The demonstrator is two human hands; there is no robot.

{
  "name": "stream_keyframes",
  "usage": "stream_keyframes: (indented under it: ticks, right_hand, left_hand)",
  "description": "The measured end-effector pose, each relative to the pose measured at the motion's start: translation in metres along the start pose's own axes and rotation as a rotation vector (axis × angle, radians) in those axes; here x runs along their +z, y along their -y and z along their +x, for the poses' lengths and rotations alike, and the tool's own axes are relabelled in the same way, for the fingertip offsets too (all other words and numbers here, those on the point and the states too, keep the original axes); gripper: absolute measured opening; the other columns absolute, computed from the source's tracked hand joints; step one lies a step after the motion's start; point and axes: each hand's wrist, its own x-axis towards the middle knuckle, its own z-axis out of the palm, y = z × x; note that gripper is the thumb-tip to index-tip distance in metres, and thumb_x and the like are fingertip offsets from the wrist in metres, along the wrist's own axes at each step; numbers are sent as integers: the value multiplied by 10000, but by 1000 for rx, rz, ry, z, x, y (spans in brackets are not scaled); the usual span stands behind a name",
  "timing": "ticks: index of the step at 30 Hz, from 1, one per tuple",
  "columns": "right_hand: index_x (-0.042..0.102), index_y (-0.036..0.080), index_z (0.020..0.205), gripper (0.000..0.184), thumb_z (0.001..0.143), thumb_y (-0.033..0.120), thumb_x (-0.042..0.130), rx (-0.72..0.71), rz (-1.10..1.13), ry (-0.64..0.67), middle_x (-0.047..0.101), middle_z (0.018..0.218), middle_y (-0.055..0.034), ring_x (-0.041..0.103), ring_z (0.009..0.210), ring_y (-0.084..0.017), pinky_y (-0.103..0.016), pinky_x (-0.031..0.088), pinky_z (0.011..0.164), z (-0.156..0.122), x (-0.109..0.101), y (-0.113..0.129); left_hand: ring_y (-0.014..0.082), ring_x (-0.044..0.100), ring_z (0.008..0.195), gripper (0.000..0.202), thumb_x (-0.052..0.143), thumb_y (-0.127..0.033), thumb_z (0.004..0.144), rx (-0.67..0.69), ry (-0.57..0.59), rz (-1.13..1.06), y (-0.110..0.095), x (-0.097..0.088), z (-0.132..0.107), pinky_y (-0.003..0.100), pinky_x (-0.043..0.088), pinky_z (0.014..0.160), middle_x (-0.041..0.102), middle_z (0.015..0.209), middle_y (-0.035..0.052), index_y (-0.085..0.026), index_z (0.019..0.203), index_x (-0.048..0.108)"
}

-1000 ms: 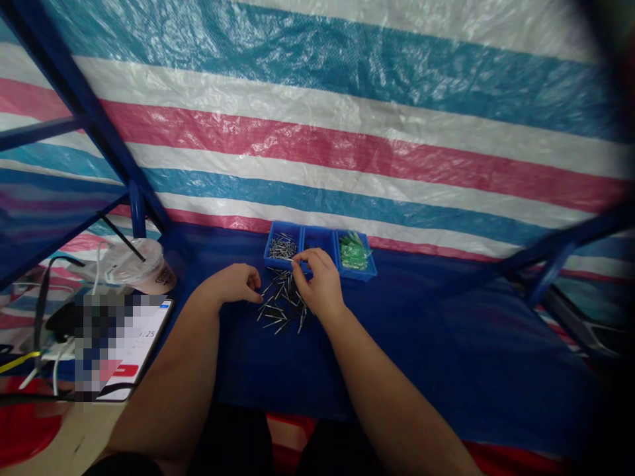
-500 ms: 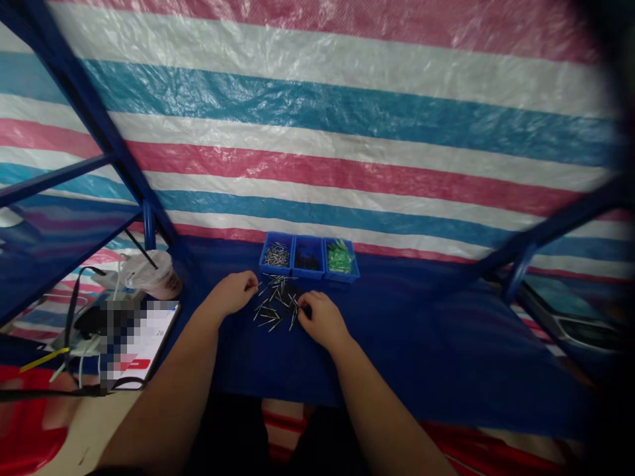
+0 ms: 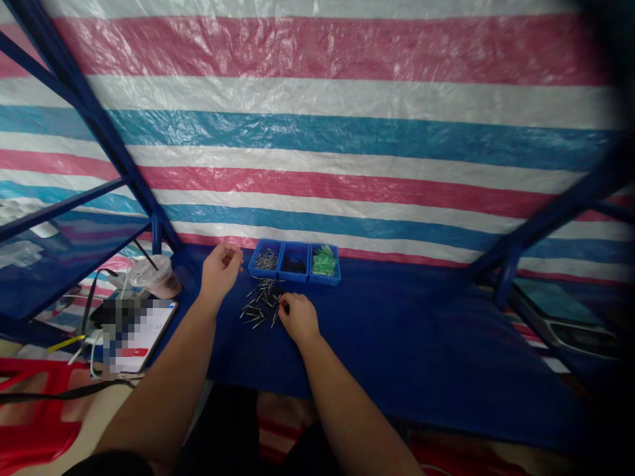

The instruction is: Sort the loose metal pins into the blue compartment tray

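My left hand (image 3: 222, 270) is raised just left of the blue bins, its fingers curled in against the thumb. Whatever it may hold is too small to make out. At the right edge of a loose pile of thin metal-and-black pins (image 3: 255, 311), my right hand (image 3: 300, 316) is closed in a pinch, with something small and dark at its fingertips. Behind the pile stand three joined blue bins: one with silvery metal pins (image 3: 266, 259), one with small black pieces (image 3: 294, 264), one with green pieces (image 3: 324, 261).
On the left are a lidded drink cup (image 3: 157, 276) with a straw, a tablet-like screen (image 3: 149, 334) and tangled cables. Blue frame bars (image 3: 119, 155) rise at both sides, before a striped tarpaulin (image 3: 322, 152). A dark device (image 3: 570, 324) lies at the right.
My left hand has lifted from beside the pile, up and to the left. My right hand stays pinched at the pile's right edge. The whole view has shifted slightly.
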Motion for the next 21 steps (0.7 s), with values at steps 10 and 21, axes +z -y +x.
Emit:
stream_keyframes:
  ticks: [10, 21]
  right_hand:
    - [652, 222, 852, 103, 789, 141, 648, 14, 79, 11, 693, 837, -16, 598, 809, -185, -282, 378, 737, -1, 5, -2]
    - [616, 214, 838, 100, 784, 133, 639, 7, -8, 21, 654, 844, -20, 561, 815, -187, -290, 385, 764, -2, 4, -1]
  left_hand:
    - [186, 630, 755, 193, 601, -293, 873, 29, 496, 581, 52, -17, -89, 298, 462, 693, 677, 861, 37, -195, 1022, 675]
    - [199, 627, 845, 145, 526, -267, 950, 73, 482, 669, 67, -19, -89, 317, 473, 790, 634, 924, 50, -202, 973, 654]
